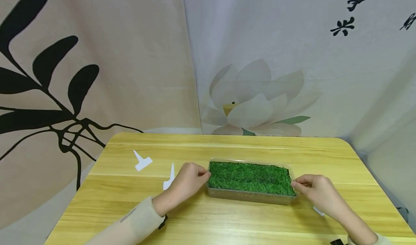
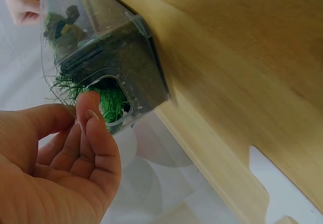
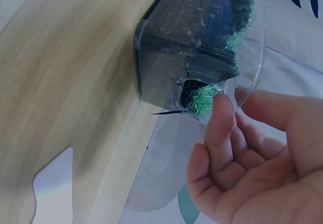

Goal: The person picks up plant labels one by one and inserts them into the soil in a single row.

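Note:
A clear plastic box [image 1: 253, 197] stands on the wooden table, with a mat of green artificial grass [image 1: 250, 178] inside it. At its left end my left hand [image 1: 188, 180] pinches the rim between thumb and fingers. The opposite end is held the same way by my right hand [image 1: 320, 192]. In the left wrist view, green blades show through a rounded opening in the box's end wall [image 2: 141, 77]. A similar opening with grass in it appears beside my right fingers [image 3: 220, 115] in the right wrist view.
Two white T-shaped plant labels [image 1: 143, 162] lie on the table [image 1: 227, 227] left of the box, one partly behind my left hand. Another white piece [image 1: 318, 211] peeks out beneath my right hand. A printed cloth backdrop [image 1: 156, 75] hangs behind the table's far edge.

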A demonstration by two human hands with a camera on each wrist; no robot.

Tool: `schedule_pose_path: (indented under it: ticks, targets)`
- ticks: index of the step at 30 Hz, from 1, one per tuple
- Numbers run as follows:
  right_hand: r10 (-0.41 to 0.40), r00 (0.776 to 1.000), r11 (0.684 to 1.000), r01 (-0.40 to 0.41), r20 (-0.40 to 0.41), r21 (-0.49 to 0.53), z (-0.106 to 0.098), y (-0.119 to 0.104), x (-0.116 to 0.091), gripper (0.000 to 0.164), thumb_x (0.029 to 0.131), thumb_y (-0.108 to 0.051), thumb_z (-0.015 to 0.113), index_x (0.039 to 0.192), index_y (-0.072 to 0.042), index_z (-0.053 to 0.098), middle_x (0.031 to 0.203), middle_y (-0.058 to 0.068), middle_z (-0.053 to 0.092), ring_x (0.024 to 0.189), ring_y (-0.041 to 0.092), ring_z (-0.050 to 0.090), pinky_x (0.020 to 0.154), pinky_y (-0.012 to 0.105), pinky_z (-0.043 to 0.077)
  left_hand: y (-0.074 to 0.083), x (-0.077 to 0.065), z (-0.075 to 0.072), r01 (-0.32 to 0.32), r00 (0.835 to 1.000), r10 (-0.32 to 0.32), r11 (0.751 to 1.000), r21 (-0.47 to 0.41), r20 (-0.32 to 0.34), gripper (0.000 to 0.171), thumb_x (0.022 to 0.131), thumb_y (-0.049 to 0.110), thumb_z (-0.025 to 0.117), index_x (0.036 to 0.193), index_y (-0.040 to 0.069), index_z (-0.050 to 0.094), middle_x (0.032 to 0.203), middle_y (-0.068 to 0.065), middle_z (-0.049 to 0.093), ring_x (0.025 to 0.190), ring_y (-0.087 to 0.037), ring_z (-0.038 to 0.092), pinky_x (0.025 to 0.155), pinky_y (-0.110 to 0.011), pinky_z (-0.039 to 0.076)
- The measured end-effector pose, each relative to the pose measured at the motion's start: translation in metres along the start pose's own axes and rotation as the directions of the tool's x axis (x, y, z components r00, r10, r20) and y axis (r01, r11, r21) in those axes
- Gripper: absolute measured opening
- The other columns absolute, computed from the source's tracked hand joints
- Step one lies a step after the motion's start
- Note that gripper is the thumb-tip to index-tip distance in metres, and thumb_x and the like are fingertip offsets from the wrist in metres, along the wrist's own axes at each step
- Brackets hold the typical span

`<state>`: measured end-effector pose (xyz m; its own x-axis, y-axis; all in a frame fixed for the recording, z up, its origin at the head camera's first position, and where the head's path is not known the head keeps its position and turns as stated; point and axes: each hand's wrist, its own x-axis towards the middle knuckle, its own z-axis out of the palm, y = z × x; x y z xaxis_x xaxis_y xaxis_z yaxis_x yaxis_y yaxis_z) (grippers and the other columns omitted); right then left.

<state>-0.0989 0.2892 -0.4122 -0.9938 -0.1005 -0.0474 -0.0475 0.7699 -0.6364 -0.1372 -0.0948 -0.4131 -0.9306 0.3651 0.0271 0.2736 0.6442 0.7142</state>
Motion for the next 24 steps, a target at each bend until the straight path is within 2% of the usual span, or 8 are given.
schedule_pose_path:
  ticks: [4, 11, 20, 24]
  targets:
    - [0.001, 1.0, 1.0, -0.001, 0.01, 0.008, 0.002, -0.004, -0.001, 0.022, 0.089, -0.032, 0.065, 0.094, -0.011, 0.072, 0.08, -0.005, 0.069, 0.074, 0.014, 0.063, 0.061, 0.024, 0.05, -0.003, -0.006, -0.001, 0.01, 1.0, -0.01, 1.0, 0.011, -0.003, 0.041, 0.094, 0.02, 0.058, 0.055, 0.009, 0.059, 0.04, 0.011, 0.03, 0.034, -0.002, 0.021, 0.036, -0.015, 0.022]
    - [0.011, 1.0, 1.0, -0.012, 0.028, 0.012, 0.006, -0.008, -0.004, 0.019, 0.089, -0.031, 0.066, 0.091, -0.014, 0.071, 0.076, -0.007, 0.066, 0.07, 0.013, 0.06, 0.06, 0.024, 0.049, -0.005, -0.015, -0.004, 0.022, 1.0, -0.022, 1.0, 0.012, -0.003, 0.034, 0.093, 0.018, 0.059, 0.061, 0.018, 0.068, 0.039, 0.01, 0.036, 0.035, -0.002, 0.021, 0.038, -0.017, 0.025]
    - [0.037, 0.998, 0.998, -0.039, 0.058, 0.038, 0.01, -0.015, -0.009, 0.018, 0.088, -0.031, 0.067, 0.09, -0.013, 0.071, 0.078, -0.006, 0.066, 0.068, 0.011, 0.058, 0.057, 0.025, 0.048, -0.004, -0.027, -0.008, 0.011, 1.0, -0.011, 1.0, 0.009, -0.009, 0.042, 0.092, 0.016, 0.06, 0.051, 0.012, 0.056, 0.039, 0.012, 0.03, 0.035, 0.001, 0.02, 0.037, -0.014, 0.022]
    - [0.037, 0.997, 0.999, -0.039, 0.065, 0.03, 0.011, -0.017, -0.012, 0.018, 0.088, -0.032, 0.066, 0.086, -0.014, 0.07, 0.073, -0.005, 0.063, 0.06, 0.008, 0.05, 0.052, 0.024, 0.044, -0.004, -0.032, -0.01, 0.014, 1.0, -0.014, 1.0, 0.006, -0.006, 0.042, 0.092, 0.015, 0.061, 0.05, 0.016, 0.054, 0.04, 0.012, 0.032, 0.036, 0.001, 0.021, 0.037, -0.014, 0.023]
